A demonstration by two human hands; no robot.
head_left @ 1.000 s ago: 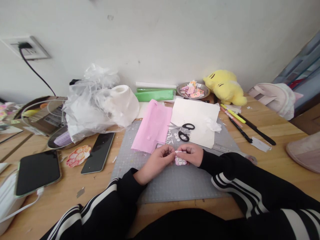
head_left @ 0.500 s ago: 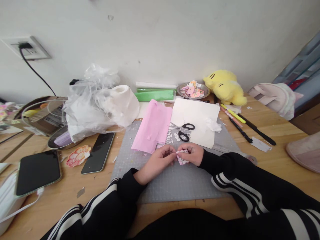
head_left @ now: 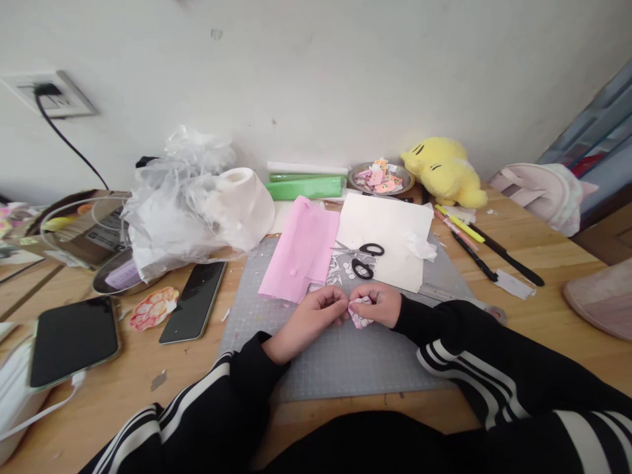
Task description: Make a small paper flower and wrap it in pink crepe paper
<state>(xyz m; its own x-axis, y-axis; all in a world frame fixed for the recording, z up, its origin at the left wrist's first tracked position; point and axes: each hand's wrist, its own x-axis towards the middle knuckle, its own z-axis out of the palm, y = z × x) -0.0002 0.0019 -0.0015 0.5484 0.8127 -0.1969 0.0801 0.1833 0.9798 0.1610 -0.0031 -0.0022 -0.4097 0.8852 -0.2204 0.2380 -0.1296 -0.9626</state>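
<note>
My left hand [head_left: 310,319] and my right hand [head_left: 379,304] meet over the grey cutting mat [head_left: 340,359], fingers curled. Between their fingertips is a small pink and white paper cutout [head_left: 359,315], pinched from both sides and partly hidden by the fingers. Just behind the hands lie black-handled scissors [head_left: 364,259] on a white paper sheet [head_left: 390,238], with a pink paper sheet [head_left: 302,253] to their left.
Two phones [head_left: 195,301] [head_left: 73,339] and a flower-shaped cutout [head_left: 153,307] lie at the left. A crumpled plastic bag [head_left: 172,201], tissue roll [head_left: 249,197], green rolls [head_left: 305,187], a dish of scraps [head_left: 381,178], a yellow plush [head_left: 444,172] and pens [head_left: 476,247] line the back and right.
The cutout has been turned and drawn further in between my fingertips, so less of it shows below the hands. The hands themselves stay in the same place.
</note>
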